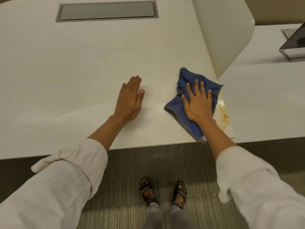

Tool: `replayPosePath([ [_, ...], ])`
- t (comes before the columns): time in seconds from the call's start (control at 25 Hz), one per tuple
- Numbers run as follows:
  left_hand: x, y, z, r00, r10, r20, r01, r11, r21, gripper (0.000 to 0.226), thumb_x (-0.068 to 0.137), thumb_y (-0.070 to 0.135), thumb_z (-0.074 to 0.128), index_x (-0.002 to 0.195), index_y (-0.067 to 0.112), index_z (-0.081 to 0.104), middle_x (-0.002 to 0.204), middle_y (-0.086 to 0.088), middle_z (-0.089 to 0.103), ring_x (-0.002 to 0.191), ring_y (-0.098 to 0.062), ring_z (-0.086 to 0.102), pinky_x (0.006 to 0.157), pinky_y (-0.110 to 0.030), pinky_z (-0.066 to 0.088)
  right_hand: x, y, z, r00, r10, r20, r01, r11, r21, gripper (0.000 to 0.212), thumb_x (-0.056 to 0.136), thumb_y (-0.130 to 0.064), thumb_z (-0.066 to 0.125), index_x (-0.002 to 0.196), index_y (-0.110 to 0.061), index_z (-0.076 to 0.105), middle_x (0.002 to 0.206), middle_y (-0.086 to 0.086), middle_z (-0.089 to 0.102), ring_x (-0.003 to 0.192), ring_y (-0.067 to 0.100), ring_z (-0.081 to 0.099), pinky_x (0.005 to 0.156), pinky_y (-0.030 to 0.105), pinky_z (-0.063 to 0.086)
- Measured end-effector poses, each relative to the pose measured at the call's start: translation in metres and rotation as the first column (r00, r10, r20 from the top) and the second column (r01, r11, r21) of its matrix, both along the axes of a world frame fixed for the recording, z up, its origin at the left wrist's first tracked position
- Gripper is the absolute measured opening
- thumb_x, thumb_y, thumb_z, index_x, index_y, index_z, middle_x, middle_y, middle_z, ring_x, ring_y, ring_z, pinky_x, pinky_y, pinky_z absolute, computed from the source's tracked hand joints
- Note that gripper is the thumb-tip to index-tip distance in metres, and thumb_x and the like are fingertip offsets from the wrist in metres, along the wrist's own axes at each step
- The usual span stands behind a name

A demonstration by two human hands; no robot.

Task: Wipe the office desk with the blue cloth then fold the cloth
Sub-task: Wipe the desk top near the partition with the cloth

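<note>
On the white desk (82,71), wiping underway, folding not yet begun. Left hand (130,98) flat, fingers together, empty, bracing. Further right, blue cloth (186,104) bunched near the corner, pressed under the spread right hand (198,103). Just beside, yellowish stain (224,116) left to clear.

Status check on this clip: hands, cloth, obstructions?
Right hand flat on blue cloth. Left hand flat on desk. Stain beside cloth. Nothing obstructing.

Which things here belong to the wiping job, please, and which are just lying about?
Job: cloth, desk, stain, right hand flat on the cloth.
Lying about: left hand resting, cable hatch, divider, metal stand.
</note>
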State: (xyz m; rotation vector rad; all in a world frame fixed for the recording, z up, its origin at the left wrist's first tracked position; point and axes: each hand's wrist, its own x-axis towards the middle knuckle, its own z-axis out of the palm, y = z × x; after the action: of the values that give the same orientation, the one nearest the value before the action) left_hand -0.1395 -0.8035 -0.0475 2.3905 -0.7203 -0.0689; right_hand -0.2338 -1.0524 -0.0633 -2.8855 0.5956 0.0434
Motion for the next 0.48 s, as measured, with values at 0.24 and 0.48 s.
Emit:
replayPosePath([
  [0.24, 0.012, 0.010, 0.009, 1.000, -0.003, -0.003, 0.003, 1.000, -0.001, 0.054, 0.101, 0.030, 0.024, 0.148, 0.004, 0.031, 0.156, -0.014, 0.032, 0.145, -0.027, 0.026, 0.120, -0.046, 0.016, 0.032, 0.135, -0.002, 0.947, 0.319, 0.039, -0.320, 0.947, 0.015, 0.062, 0.102, -0.046, 0.030, 0.155, -0.017, 0.021, 0.164, 0.009, 0.014, 0.152, 0.029, 0.007, 0.122, 0.052, 0.006],
  [0.48, 0.006, 0.002, 0.005, 0.999, -0.039, -0.024, 0.040, 0.998, 0.051, 0.050, 0.104, 0.027, 0.027, 0.148, 0.006, 0.030, 0.157, -0.012, 0.030, 0.147, -0.025, 0.022, 0.121, -0.043, 0.013, -0.079, 0.107, -0.011, 0.959, 0.281, 0.030, -0.281, 0.960, -0.007, 0.059, 0.101, -0.044, 0.028, 0.154, -0.020, 0.024, 0.164, 0.005, 0.017, 0.151, 0.023, 0.012, 0.122, 0.046, 0.004],
])
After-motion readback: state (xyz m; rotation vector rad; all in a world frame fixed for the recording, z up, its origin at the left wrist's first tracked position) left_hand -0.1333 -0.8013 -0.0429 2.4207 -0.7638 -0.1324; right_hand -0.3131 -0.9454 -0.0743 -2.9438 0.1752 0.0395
